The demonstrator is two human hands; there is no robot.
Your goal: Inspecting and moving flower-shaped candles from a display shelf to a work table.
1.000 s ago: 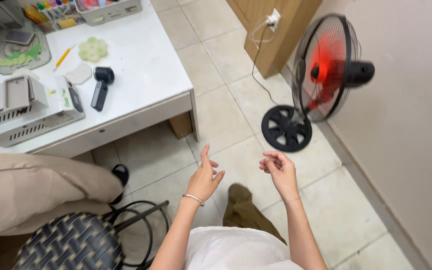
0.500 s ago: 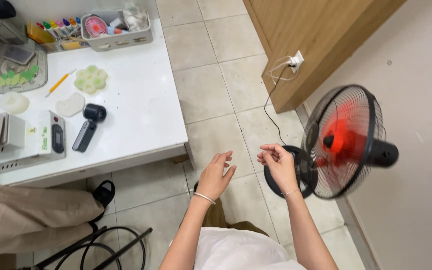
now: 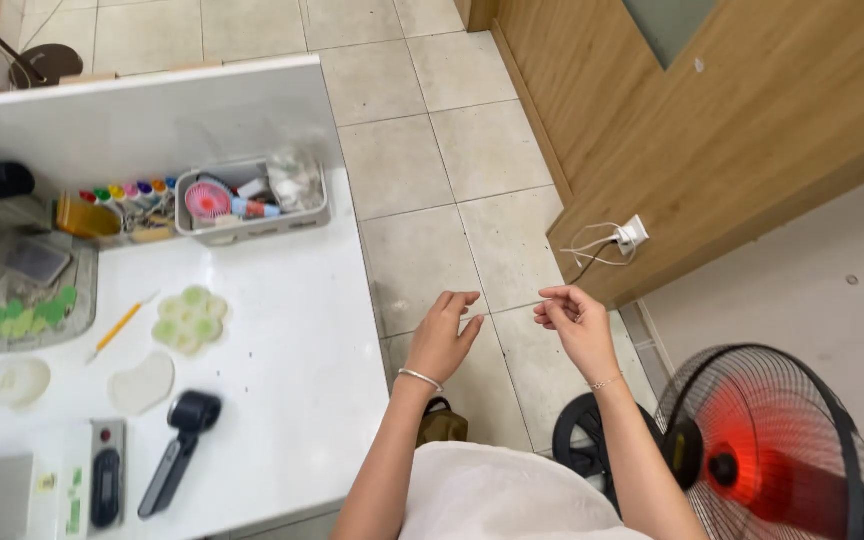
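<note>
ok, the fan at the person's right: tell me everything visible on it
The fan is a floor fan standing at lower right, partly cut by the frame edge. Black wire grille, red blades behind it, black hub, round black base on the tiled floor. It stands beside the pale wall. The right hand hovers above the base, not touching it. Whether it is spinning cannot be told.

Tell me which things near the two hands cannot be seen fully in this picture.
- Right hand: whether its curled fingers pinch something is too small to tell, head view.
- Fan: cut off by the bottom edge.
- Fan base: partly hidden by the right forearm.
- Left hand: palm faces away.
</note>
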